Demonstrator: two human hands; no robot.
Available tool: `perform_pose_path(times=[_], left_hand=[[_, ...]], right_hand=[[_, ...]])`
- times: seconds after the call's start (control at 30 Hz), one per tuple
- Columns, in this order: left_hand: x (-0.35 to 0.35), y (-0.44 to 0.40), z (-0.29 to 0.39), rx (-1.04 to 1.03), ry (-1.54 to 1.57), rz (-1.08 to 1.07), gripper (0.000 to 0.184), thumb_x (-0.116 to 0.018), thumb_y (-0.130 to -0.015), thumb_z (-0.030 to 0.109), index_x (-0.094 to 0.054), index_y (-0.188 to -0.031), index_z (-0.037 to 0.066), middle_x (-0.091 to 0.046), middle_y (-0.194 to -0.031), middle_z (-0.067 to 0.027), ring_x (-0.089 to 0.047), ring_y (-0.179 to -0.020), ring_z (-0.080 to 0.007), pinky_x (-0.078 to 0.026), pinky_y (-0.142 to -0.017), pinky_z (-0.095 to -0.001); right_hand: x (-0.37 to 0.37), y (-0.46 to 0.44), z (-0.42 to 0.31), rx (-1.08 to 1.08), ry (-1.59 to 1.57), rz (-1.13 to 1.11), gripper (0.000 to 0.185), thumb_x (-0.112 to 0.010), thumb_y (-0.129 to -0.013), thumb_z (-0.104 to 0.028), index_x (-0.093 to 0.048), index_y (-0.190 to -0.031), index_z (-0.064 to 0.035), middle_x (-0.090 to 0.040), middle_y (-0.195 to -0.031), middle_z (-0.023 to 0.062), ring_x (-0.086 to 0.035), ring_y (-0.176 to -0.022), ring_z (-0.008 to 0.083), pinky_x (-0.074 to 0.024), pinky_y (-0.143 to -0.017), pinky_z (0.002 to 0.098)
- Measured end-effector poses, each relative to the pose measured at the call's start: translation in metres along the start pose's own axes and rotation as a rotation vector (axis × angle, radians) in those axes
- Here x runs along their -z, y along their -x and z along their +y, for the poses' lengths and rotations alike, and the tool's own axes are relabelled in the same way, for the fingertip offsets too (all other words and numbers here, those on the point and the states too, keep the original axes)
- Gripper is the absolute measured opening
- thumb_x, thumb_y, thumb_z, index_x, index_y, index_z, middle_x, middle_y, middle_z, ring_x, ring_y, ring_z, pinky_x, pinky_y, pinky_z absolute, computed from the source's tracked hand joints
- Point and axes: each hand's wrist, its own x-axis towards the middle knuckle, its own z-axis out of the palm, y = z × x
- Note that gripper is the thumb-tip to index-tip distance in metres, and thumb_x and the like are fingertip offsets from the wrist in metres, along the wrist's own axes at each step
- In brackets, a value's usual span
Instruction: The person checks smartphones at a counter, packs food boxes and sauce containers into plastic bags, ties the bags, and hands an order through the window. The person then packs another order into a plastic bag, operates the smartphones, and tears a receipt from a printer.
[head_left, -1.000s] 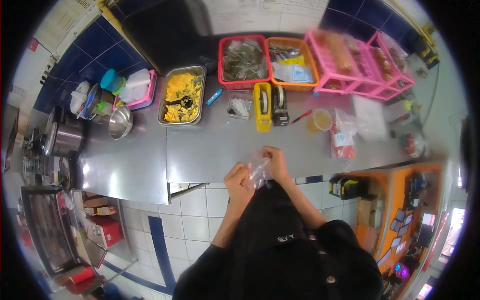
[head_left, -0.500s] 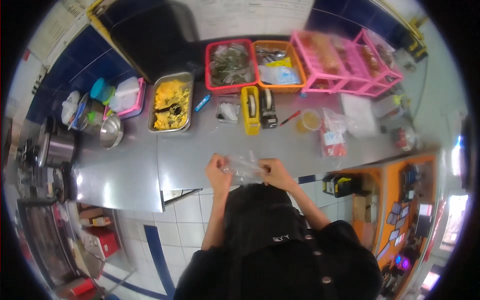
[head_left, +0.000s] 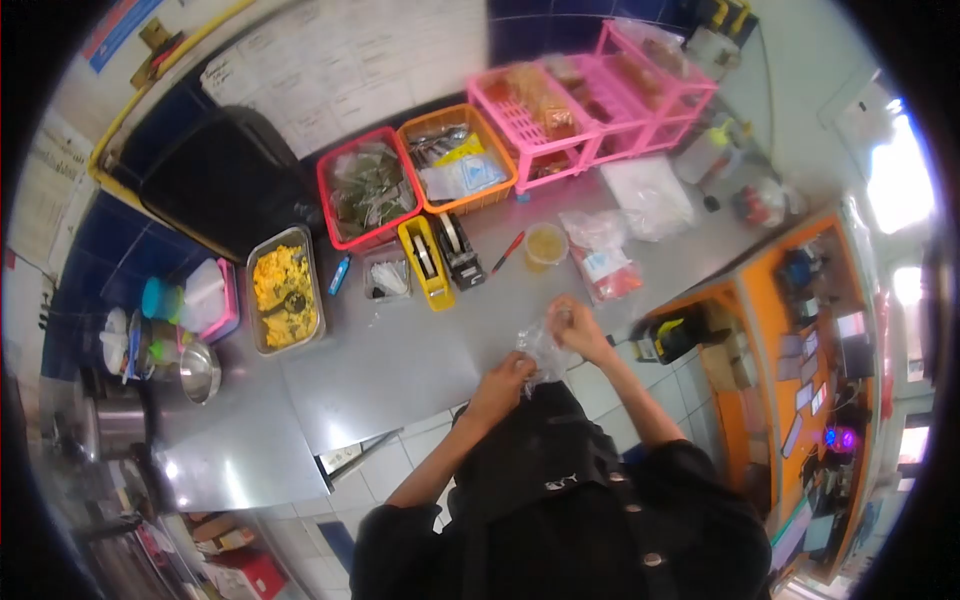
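Observation:
A clear plastic bag is stretched between my two hands at the front edge of the steel counter. My left hand has its fingers closed on the bag's left side. Higher up and to the right, my right hand pinches the other side. The bag is see-through and crumpled, and I can make out nothing inside it. Beyond my right hand lie a plastic packet with red contents and a clear round tub of yellowish contents.
A steel tray of yellow food stands left, near a metal bowl. Yellow and black tape dispensers sit before a red basket and an orange basket. A pink rack stands behind.
My view has swung to the right, so the counter items appear further left and tilted. Both hands have shifted rightward with the bag, the right one now higher than the left.

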Motion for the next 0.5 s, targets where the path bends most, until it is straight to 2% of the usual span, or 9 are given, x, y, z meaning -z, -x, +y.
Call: perform_pose_path(times=[0.03,0.1,0.2,0.23,0.27,0.33,0.4,0.43,0.5], left_hand=[[0.002,-0.009,-0.004,-0.013,0.025,-0.160,0.037,-0.055,-0.076,-0.009,-0.053,-0.109,0.008,-0.060,-0.108,-0.0163,-0.064,-0.081,-0.0387,-0.052,-0.074,-0.0485],[0.015,-0.040,-0.019,0.058,-0.020,-0.180,0.042,-0.056,-0.077,-0.007,-0.053,-0.115,0.010,-0.059,-0.110,-0.0163,-0.064,-0.087,-0.0400,-0.052,-0.077,-0.0489],[0.000,-0.074,0.012,0.180,-0.126,-0.222,0.044,-0.060,-0.078,0.001,-0.056,-0.120,0.012,-0.059,-0.114,-0.0161,-0.063,-0.095,-0.0404,-0.052,-0.082,-0.0490],[-0.007,-0.083,0.025,0.229,-0.188,-0.239,0.041,-0.064,-0.079,0.006,-0.059,-0.119,0.013,-0.059,-0.114,-0.0160,-0.063,-0.098,-0.0396,-0.052,-0.084,-0.0487],[-0.009,-0.090,0.027,0.223,-0.201,-0.245,0.041,-0.064,-0.079,0.006,-0.059,-0.119,0.013,-0.059,-0.114,-0.0160,-0.063,-0.098,-0.0396,-0.052,-0.084,-0.0487],[-0.010,-0.107,0.024,0.159,-0.164,-0.536,0.044,-0.070,-0.080,0.023,-0.058,-0.121,0.012,-0.056,-0.121,-0.0173,-0.061,-0.102,-0.0400,-0.049,-0.091,-0.0479],[-0.020,-0.147,-0.008,0.135,-0.161,-0.423,0.054,-0.072,-0.079,0.029,-0.053,-0.127,0.012,-0.053,-0.125,-0.0190,-0.059,-0.107,-0.0409,-0.047,-0.094,-0.0476],[-0.021,-0.168,-0.018,0.126,-0.143,-0.313,0.064,-0.073,-0.078,0.036,-0.049,-0.132,0.011,-0.050,-0.130,-0.0207,-0.056,-0.111,-0.0418,-0.046,-0.097,-0.0473],[-0.019,-0.208,0.000,0.022,-0.461,-0.098,0.071,-0.075,-0.076,0.039,-0.046,-0.133,0.009,-0.046,-0.135,-0.0202,-0.053,-0.117,-0.0420,-0.046,-0.097,-0.0465]], right_hand=[[0.010,0.007,-0.012,0.015,-0.012,0.012,0.032,-0.053,-0.075,0.007,-0.055,-0.107,-0.0017,-0.057,-0.069,0.0118,-0.059,-0.057,0.0216,-0.0488,-0.059,0.0372],[0.027,0.037,-0.027,0.223,0.518,-0.242,0.036,-0.055,-0.077,0.005,-0.054,-0.111,-0.0063,-0.055,-0.071,0.0160,-0.061,-0.063,0.0263,-0.0455,-0.059,0.0389],[0.040,0.048,-0.002,0.386,0.497,-0.396,0.037,-0.055,-0.076,0.003,-0.058,-0.111,-0.0092,-0.057,-0.075,0.0188,-0.062,-0.068,0.0290,-0.0461,-0.062,0.0409],[0.053,0.041,-0.003,0.395,0.489,-0.384,0.037,-0.055,-0.076,0.003,-0.058,-0.111,-0.0092,-0.057,-0.075,0.0188,-0.062,-0.068,0.0290,-0.0461,-0.062,0.0409],[0.068,0.033,-0.004,0.263,0.467,-0.301,0.037,-0.054,-0.076,0.004,-0.060,-0.110,-0.0085,-0.059,-0.077,0.0200,-0.063,-0.071,0.0328,-0.0471,-0.065,0.0429],[0.090,0.023,0.010,0.141,0.429,-0.204,0.037,-0.053,-0.076,0.004,-0.062,-0.109,-0.0077,-0.061,-0.079,0.0213,-0.063,-0.075,0.0365,-0.0481,-0.069,0.0450],[0.106,0.007,0.045,0.124,0.445,0.101,0.037,-0.053,-0.073,0.004,-0.066,-0.107,-0.0033,-0.065,-0.085,0.0198,-0.064,-0.080,0.0345,-0.0495,-0.074,0.0426],[0.108,0.001,0.055,0.123,0.430,0.108,0.037,-0.053,-0.073,0.004,-0.066,-0.107,-0.0033,-0.065,-0.085,0.0198,-0.064,-0.080,0.0345,-0.0495,-0.074,0.0426],[0.102,-0.005,0.069,0.419,0.441,0.124,0.038,-0.054,-0.072,0.004,-0.064,-0.109,0.0008,-0.064,-0.097,0.0208,-0.064,-0.090,0.0357,-0.0504,-0.079,0.0426]])
